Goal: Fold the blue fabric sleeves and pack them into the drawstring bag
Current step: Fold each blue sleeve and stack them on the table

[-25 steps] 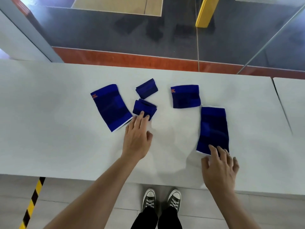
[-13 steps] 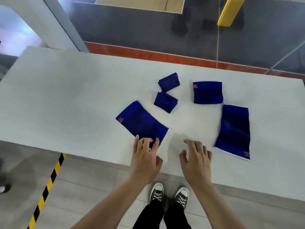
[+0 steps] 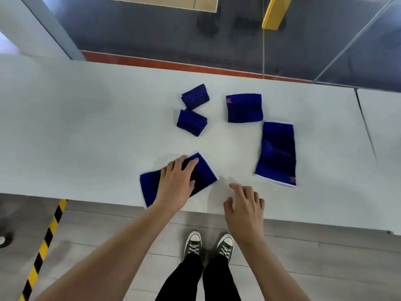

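left hand (image 3: 176, 186): fingers straight and slightly spread, palm down, pressing flat on the near sleeve (image 3: 204, 177); nothing gripped.

near sleeve: flat blue fabric piece at the table's front edge, long axis running from lower left to upper right, white-trimmed ends at both short sides; the lower-left corner reaches the table (image 3: 86, 131) edge. the hand covers its middle.

folded sleeve, nearer (image 3: 191, 122): small compact blue bundle, farther back on the table, well apart from the hand, set slightly askew.

folded sleeve, farther (image 3: 195, 96): second small bundle just behind the first, tilted, a narrow gap between the two.

right hand (image 3: 245, 208): fingers loosely bent and apart, holding nothing, placed over bare table just right of the near sleeve's upper-right corner; whether the fingertips touch the surface cannot be told.

half-folded sleeve (image 3: 244, 108): squarish blue piece toward the back, orange mark at its upper-left corner, edges roughly square to the table.

long sleeve (image 3: 276, 153): flat, unfolded, long axis running near to far with a slight lean, white trim and orange mark at its near end; just in front of and right of the half-folded piece, apart from the right hand.

surroundings: white table; grey tile floor; yellow-black tape strip (image 3: 43, 248) at left; dark sneakers (image 3: 194, 242) below the table edge.
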Demonstrator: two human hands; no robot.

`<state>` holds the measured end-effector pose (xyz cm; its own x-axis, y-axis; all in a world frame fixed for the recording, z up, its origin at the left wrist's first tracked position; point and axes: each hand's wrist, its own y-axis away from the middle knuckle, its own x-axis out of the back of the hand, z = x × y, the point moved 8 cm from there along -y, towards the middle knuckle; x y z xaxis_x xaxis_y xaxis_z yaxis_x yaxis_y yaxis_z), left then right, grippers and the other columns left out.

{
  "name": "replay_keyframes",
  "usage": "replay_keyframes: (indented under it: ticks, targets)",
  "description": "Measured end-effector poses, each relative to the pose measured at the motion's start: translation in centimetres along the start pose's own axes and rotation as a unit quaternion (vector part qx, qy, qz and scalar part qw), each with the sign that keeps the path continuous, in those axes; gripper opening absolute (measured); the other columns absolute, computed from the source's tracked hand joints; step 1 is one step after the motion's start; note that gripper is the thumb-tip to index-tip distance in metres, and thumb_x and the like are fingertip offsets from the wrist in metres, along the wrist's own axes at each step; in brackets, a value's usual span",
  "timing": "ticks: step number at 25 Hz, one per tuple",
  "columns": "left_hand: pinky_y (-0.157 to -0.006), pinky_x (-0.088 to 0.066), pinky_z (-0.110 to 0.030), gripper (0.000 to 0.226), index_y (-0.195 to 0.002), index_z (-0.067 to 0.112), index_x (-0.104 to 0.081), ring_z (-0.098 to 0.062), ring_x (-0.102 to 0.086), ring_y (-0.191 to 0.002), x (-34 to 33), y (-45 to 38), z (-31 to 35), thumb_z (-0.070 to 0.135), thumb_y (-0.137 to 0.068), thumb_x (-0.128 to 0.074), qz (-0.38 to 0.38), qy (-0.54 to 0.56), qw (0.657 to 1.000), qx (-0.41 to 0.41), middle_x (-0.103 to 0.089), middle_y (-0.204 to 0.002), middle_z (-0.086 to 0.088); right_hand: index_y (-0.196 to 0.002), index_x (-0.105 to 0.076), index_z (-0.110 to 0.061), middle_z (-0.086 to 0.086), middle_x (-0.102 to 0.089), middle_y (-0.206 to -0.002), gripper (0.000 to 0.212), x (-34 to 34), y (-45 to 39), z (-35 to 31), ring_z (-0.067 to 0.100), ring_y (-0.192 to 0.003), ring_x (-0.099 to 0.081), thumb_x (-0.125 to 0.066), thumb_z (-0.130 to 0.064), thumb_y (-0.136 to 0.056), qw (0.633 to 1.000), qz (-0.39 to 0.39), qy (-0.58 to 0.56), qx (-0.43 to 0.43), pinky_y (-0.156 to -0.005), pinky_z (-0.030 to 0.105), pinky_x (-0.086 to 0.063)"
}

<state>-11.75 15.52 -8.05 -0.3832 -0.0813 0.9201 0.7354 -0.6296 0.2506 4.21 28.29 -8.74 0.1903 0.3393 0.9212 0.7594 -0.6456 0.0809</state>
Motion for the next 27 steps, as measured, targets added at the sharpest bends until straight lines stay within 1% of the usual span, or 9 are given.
replay_keyframes:
  ticks: [5, 9, 11, 15, 18, 22, 23, 24, 27]
  targets:
    - [-0.098, -0.044, -0.043, 0.084, -0.149, 0.023, -0.027, -0.03, -0.054, -0.114, -0.1, -0.9, -0.1, 0.037, -0.082, -0.077, -0.019, 0.038, 0.995, 0.092, -0.055, -0.128, -0.007, -0.123, -0.062, -0.02, 0.004, -0.064, -0.11, 0.035, 0.3, 0.9, 1.8, 0.028, -0.097, -0.059, -0.064, -0.018, -0.088, 1.0, 0.003, -0.011, -0.023, -0.086, 0.042, -0.043]
    - [-0.075, -0.047, -0.035, 0.049, -0.128, 0.022, -0.045, -0.018, -0.061, -0.092, -0.1, -0.5, -0.2, 0.029, -0.088, -0.072, -0.016, 0.23, 0.955, 0.185, -0.065, -0.099, 0.003, -0.126, -0.061, -0.021, 0.002, -0.063, -0.113, 0.037, 0.5, 1.1, 2.6, 0.027, -0.1, -0.058, -0.062, -0.018, -0.088, 0.998, -0.017, -0.044, -0.033, -0.09, 0.041, -0.042]
    - [-0.07, -0.049, -0.033, 0.043, -0.122, 0.023, -0.047, -0.01, -0.06, -0.08, -0.2, -0.1, -0.3, 0.028, -0.087, -0.071, 0.003, 0.326, 0.91, 0.256, -0.063, -0.09, 0.004, -0.127, -0.06, -0.022, 0.0, -0.063, -0.114, 0.039, 0.8, 1.1, 2.8, 0.024, -0.101, -0.058, -0.062, -0.02, -0.088, 0.997, -0.026, -0.071, -0.022, -0.092, 0.039, -0.042]
    - [-0.057, -0.057, -0.031, 0.04, -0.117, 0.026, -0.049, -0.021, -0.067, -0.07, -1.5, 0.9, 0.4, 0.015, -0.084, -0.069, 0.054, 0.532, 0.756, 0.378, -0.068, -0.105, -0.012, -0.134, -0.051, -0.031, -0.01, -0.058, -0.122, 0.05, 1.1, 2.1, 1.4, 0.014, -0.11, -0.053, -0.06, -0.03, -0.085, 0.987, -0.081, -0.121, 0.063, -0.097, 0.036, -0.042]
    - [-0.056, -0.057, -0.029, 0.04, -0.12, 0.025, -0.053, -0.024, -0.073, -0.067, -1.6, 0.7, 1.8, 0.007, -0.086, -0.066, 0.07, 0.587, 0.713, 0.378, -0.071, -0.103, -0.014, -0.144, -0.039, -0.034, -0.015, -0.047, -0.134, 0.07, 1.4, 3.0, 0.1, 0.007, -0.12, -0.045, -0.062, -0.056, -0.081, 0.977, -0.117, -0.139, 0.109, -0.106, 0.034, -0.038]
    - [-0.057, -0.059, -0.029, 0.029, -0.115, 0.017, -0.056, -0.023, -0.075, -0.065, -1.2, 0.9, 4.3, 0.002, -0.09, -0.06, 0.086, 0.629, 0.666, 0.391, -0.073, -0.094, -0.016, -0.153, -0.019, -0.038, -0.016, -0.032, -0.145, 0.1, 1.4, 3.1, -0.5, 0.005, -0.13, -0.034, -0.061, -0.079, -0.071, 0.972, -0.141, -0.185, 0.038, -0.115, 0.03, -0.027]
    - [-0.058, -0.06, -0.03, 0.026, -0.113, 0.015, -0.056, -0.023, -0.075, -0.066, -0.9, 0.7, 5.0, 0.002, -0.091, -0.059, 0.08, 0.636, 0.664, 0.384, -0.073, -0.092, -0.017, -0.153, -0.018, -0.039, -0.016, -0.033, -0.144, 0.099, 1.7, 2.8, -0.3, 0.005, -0.13, -0.035, -0.061, -0.077, -0.072, 0.97, -0.135, -0.203, 0.019, -0.114, 0.032, -0.029]
    - [-0.061, -0.061, -0.031, 0.023, -0.111, 0.013, -0.057, -0.023, -0.076, -0.068, -0.6, 0.3, 5.7, 0.002, -0.091, -0.058, 0.07, 0.625, 0.684, 0.37, -0.073, -0.092, -0.017, -0.152, -0.02, -0.04, -0.018, -0.034, -0.141, 0.093, 2.0, 2.4, 0.1, 0.004, -0.128, -0.037, -0.06, -0.074, -0.075, 0.965, -0.132, -0.226, 0.005, -0.113, 0.034, -0.031]
    - [-0.069, -0.064, -0.035, 0.017, -0.104, 0.013, -0.06, -0.023, -0.075, -0.079, 1.2, -1.5, 7.7, 0.004, -0.09, -0.057, 0.026, 0.531, 0.793, 0.297, -0.072, -0.095, -0.012, -0.148, -0.026, -0.047, -0.028, -0.033, -0.137, 0.073, 3.4, 1.4, 2.2, -0.005, -0.129, -0.034, -0.049, -0.076, -0.084, 0.944, -0.151, -0.294, 0.001, -0.114, 0.035, -0.03]
